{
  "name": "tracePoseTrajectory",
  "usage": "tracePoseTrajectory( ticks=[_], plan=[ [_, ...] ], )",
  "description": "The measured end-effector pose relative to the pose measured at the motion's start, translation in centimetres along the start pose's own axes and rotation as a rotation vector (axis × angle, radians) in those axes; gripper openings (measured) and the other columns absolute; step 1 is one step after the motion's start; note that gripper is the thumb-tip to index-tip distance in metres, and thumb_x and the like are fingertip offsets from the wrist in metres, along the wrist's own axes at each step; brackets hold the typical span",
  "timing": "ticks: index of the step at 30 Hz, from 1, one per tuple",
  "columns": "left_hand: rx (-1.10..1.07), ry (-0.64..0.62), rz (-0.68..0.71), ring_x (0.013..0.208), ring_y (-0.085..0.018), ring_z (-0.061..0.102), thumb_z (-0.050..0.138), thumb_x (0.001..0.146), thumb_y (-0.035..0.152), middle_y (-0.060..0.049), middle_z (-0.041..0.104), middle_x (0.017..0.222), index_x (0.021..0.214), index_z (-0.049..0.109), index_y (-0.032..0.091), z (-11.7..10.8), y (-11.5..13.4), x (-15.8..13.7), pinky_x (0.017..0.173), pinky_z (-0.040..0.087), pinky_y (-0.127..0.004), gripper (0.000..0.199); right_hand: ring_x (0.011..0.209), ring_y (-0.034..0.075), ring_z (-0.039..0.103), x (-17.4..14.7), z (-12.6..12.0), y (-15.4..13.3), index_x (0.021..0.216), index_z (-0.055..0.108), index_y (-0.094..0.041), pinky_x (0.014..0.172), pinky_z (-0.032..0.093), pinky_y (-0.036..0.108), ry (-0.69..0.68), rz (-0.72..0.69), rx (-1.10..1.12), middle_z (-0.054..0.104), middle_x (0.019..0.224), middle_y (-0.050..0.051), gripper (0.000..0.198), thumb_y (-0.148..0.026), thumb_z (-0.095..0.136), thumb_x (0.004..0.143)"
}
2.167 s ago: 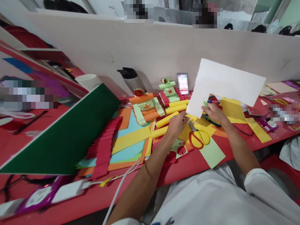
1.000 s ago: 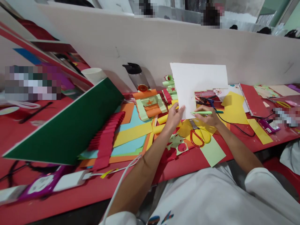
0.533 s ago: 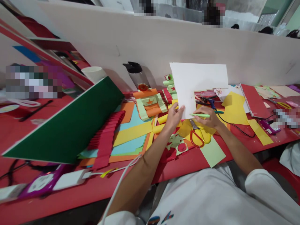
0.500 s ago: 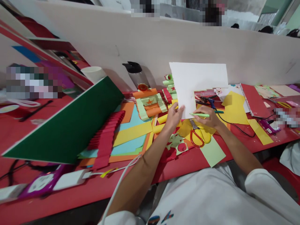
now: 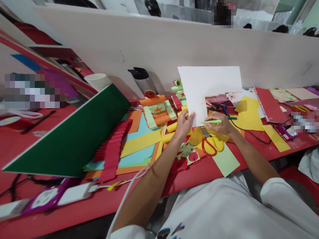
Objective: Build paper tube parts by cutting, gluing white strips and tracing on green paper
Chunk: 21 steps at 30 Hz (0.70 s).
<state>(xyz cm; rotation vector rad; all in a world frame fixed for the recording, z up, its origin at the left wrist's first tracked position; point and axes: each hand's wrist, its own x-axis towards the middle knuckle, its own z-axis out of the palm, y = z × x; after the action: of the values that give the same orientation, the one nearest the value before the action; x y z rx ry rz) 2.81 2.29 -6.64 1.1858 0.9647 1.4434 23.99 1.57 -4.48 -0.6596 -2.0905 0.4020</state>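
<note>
A white L-shaped sheet (image 5: 211, 79) is raised over the craft papers. My left hand (image 5: 184, 125) pinches its lower left edge between thumb and fingers. In my right hand (image 5: 220, 122), closed fingers grip a slim light green pen (image 5: 214, 121), whose tip is at the sheet's lower right edge; too small to tell if it touches. Just below the hands lie scissors (image 5: 210, 146) with red and yellow handles, on yellow paper. Nearby are a pale green sheet (image 5: 226, 161) and green and red cut-out scraps (image 5: 188, 154).
On the left leans a green board (image 5: 69, 132) beside a pleated red paper strip (image 5: 111, 156). A bottle (image 5: 144, 83) stands by the white partition (image 5: 99, 43). A white cable (image 5: 124, 199) crosses near my left arm. Rolled paper pieces (image 5: 159, 111) lie behind my left hand.
The view has shifted very slightly. Both hands keep their hold on the sheet and the pen, with almost no visible movement.
</note>
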Motion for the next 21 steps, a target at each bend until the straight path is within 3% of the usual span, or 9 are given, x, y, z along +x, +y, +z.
tracePoseTrajectory(
  ticks=[5, 12, 18, 21],
  plan=[
    [-0.019, -0.014, 0.001, 0.07, -0.018, 0.069, 0.084, 0.076, 0.058, -0.007, 0.077, 0.093, 0.105, 0.066, 0.018, 0.06, 0.14, -0.12, 0.062, 0.056, -0.028, 0.053, 0.086, 0.018, 0.07, 0.06, -0.15, -0.16, 0.098, 0.076, -0.023, 0.084, 0.055, 0.033, 0.049, 0.024, -0.011, 0.079, 0.095, 0.004, 0.012, -0.033, 0.07, 0.095],
    [-0.012, -0.017, -0.008, 0.067, -0.017, 0.067, 0.084, 0.076, 0.058, -0.006, 0.076, 0.089, 0.104, 0.066, 0.018, 0.01, 0.28, -0.16, 0.06, 0.054, -0.027, 0.052, 0.087, 0.02, 0.07, 0.04, -0.51, -0.06, 0.102, 0.078, -0.024, 0.084, 0.056, 0.034, 0.022, 0.051, -0.052, 0.08, 0.097, 0.005, 0.016, -0.034, 0.067, 0.095],
    [0.001, -0.003, -0.018, 0.068, -0.018, 0.068, 0.084, 0.078, 0.055, -0.006, 0.076, 0.089, 0.106, 0.067, 0.018, -0.07, 0.28, -0.12, 0.061, 0.056, -0.028, 0.049, 0.077, 0.018, 0.07, 0.03, -0.76, -0.18, 0.093, 0.079, -0.022, 0.076, 0.055, 0.031, -0.048, 0.102, 0.007, 0.079, 0.088, 0.004, 0.013, -0.031, 0.069, 0.09],
    [0.001, -0.015, -0.023, 0.068, -0.017, 0.068, 0.083, 0.078, 0.055, -0.007, 0.076, 0.091, 0.104, 0.067, 0.018, -0.05, 0.36, -0.2, 0.06, 0.055, -0.027, 0.049, 0.081, 0.018, 0.072, 0.16, -0.75, -0.38, 0.095, 0.079, -0.021, 0.077, 0.055, 0.03, 0.003, 0.106, 0.019, 0.08, 0.092, 0.005, 0.016, -0.032, 0.068, 0.092]
  ],
)
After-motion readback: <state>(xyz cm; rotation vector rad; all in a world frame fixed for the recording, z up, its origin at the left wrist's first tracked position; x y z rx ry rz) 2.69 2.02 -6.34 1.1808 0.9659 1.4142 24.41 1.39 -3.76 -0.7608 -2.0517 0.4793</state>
